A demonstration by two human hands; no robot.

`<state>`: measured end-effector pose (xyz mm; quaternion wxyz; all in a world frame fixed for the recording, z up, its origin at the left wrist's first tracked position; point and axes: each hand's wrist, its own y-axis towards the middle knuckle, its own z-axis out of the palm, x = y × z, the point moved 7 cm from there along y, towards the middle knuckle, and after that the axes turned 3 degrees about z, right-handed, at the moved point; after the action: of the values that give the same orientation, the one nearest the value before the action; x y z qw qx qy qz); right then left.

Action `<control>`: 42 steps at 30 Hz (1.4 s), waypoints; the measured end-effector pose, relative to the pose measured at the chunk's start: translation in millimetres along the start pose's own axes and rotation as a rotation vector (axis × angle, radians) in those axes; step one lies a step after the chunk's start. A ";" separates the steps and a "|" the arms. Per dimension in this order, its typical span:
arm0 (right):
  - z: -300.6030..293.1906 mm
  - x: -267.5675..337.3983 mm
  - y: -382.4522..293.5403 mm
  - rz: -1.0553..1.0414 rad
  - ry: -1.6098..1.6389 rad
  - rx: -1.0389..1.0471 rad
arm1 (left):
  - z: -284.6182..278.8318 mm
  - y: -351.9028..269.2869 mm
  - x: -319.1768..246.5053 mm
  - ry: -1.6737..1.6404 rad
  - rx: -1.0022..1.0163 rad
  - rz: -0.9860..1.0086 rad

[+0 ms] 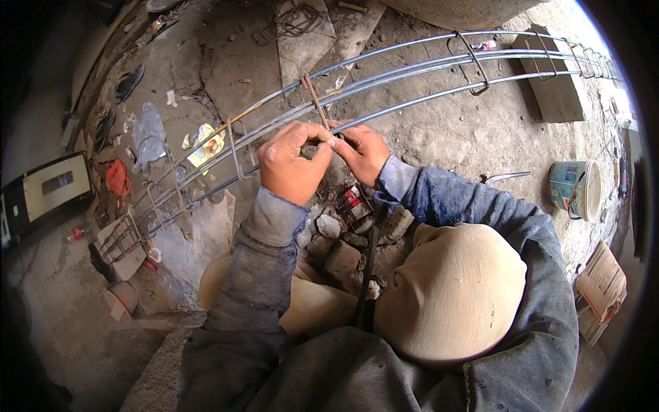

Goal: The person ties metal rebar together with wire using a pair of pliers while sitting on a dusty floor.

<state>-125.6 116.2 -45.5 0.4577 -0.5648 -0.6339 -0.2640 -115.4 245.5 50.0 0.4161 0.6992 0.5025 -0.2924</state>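
A long rebar cage of ribbed steel bars crosses in front of me, with bent stirrups spaced along it. At one rusty stirrup, my left hand pinches thumb and forefinger together by its near lower corner. My right hand meets it there from the other side, thumb against the left fingertips and fingers behind the near bar. Whether a thin tie wire lies between the fingertips is hidden. Another stirrup hangs to the left, and a darker stirrup sits farther right.
A concrete block stands under the cage's right part. Broken stones lie between my knees. On the right are a metal hand tool and a plastic bucket. Loose stirrups lie at the back; plastic bags litter the left.
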 end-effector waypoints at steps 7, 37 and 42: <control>-2.3 4.0 -0.3 0.014 0.041 -0.001 | -2.9 3.2 -17.5 0.076 0.085 0.088; -3.4 9.5 0.7 -0.053 -0.002 -0.004 | 9.3 -20.3 -21.0 0.142 0.144 0.237; -4.5 6.3 2.4 -0.026 0.046 0.030 | 12.4 -19.3 -10.6 0.019 0.109 0.059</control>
<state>-121.8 115.8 -38.4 0.4769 -0.5436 -0.6344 -0.2732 -137.0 232.7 47.2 0.3811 0.7381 0.4689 -0.3001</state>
